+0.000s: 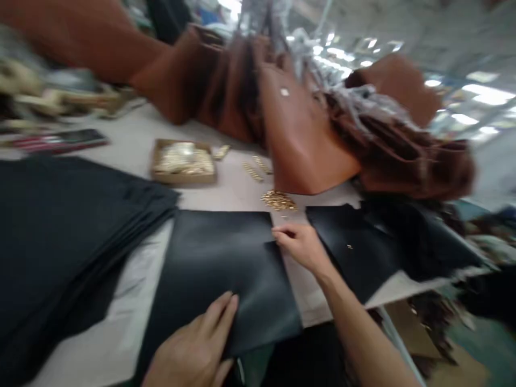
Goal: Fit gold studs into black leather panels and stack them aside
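A black leather-like panel (226, 252) lies in front of me on the table. My left hand (197, 341) rests on its near part, fingers stretched out and close together, with the thumb low by the near edge. My right hand (300, 244) is at the panel's right edge, beside a small notch. Its thumb and forefinger are pinched together; what is between them is too small to make out. Just beyond the right fingertips is a pile of small gold metal pieces (278, 200). A single gold piece (284, 216) lies between pile and hand.
Stacked black panels (72, 231) lie at left, more black panels (355, 242) at right, one bearing a small gold piece (349, 246). A cardboard box (183, 179) of gold parts and gold strips (252, 172) sit behind. Brown leather bags (306, 129) line the back. A phone (80, 137) lies far left.
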### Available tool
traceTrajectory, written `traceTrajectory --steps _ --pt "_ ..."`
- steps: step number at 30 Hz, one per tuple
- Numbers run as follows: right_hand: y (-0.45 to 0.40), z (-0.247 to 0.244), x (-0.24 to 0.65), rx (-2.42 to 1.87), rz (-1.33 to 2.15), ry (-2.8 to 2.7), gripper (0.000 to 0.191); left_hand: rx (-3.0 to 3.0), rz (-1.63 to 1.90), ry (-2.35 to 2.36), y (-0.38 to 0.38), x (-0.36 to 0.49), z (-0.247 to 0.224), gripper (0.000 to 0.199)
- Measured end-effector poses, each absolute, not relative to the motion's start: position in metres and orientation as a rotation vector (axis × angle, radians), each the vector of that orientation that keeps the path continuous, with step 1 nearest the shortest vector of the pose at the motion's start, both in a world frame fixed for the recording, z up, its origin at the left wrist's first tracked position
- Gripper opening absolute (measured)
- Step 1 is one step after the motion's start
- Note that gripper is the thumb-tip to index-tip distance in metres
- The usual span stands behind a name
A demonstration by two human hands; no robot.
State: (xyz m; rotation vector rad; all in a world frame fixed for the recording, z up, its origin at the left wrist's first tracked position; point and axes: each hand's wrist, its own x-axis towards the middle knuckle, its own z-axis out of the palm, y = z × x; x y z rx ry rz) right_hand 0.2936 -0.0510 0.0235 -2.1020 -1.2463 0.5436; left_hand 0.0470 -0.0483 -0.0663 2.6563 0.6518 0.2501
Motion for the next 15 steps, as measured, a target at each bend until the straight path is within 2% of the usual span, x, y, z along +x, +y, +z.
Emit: traceTrajectory --steps 2,4,8,15 --pt "-0.058 -0.010 0.280 -1.914 0.787 -1.241 0.026 2.688 0.000 0.732 -0.052 0.030 -0.056 0.078" --pt "-0.070 -0.026 0.264 -1.828 0.960 -1.271 0.023 2.688 -0.156 0.703 -0.052 0.029 -0.046 0.076" --pt "-0.087 -0.021 0.234 -1.837 0.978 -1.511 0.013 2.713 -0.053 0.658 -0.053 0.035 -0.037 0.067" --pt "-0.075 -0.019 0.219 -1.889 0.938 -1.689 0.013 2.817 0.149 0.624 -0.056 0.031 -0.048 0.053"
